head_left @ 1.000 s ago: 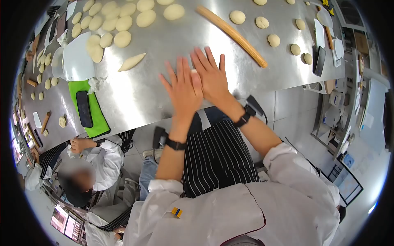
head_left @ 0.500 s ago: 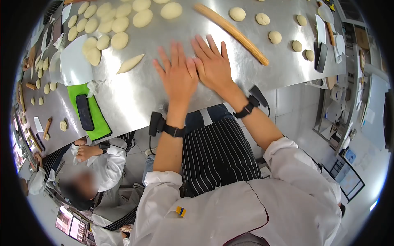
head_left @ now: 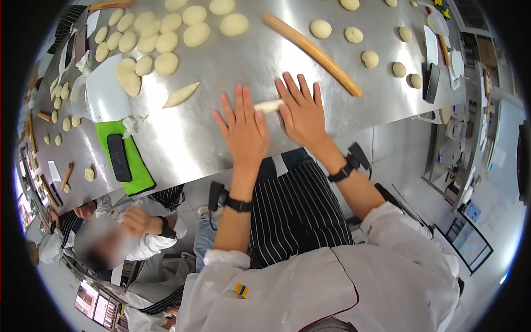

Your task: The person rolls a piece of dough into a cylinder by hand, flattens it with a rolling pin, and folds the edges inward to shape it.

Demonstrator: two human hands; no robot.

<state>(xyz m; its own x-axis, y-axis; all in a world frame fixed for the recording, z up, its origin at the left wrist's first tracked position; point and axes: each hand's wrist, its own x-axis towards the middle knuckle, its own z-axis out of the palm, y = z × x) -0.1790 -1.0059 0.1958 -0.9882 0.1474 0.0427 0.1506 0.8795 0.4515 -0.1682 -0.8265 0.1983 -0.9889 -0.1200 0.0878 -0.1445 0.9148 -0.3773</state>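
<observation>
A short roll of pale dough [head_left: 269,106] lies on the steel table [head_left: 185,141], its middle showing between my two hands. My left hand [head_left: 245,133] rests flat with fingers spread over the roll's left part. Over the right end lies my right hand [head_left: 301,115], palm down, its fingers stretched forward and apart. The ends of the roll are mostly hidden under the hands. A tapered, spindle-shaped piece of dough [head_left: 181,95] sits to the left of my left hand. Beyond my hands, a wooden rolling pin [head_left: 312,52] lies slantwise.
Several flattened dough pieces [head_left: 166,64] lie at the back left, and several dough balls [head_left: 370,59] at the right. A white scraper [head_left: 106,91] and a phone [head_left: 118,157] on a green cloth [head_left: 145,176] are left. A co-worker's hand [head_left: 139,221] is below the table edge.
My hands have drawn back towards me and spread apart, uncovering the dough roll's middle. The view has shifted slightly. The co-worker's hand has risen towards their head.
</observation>
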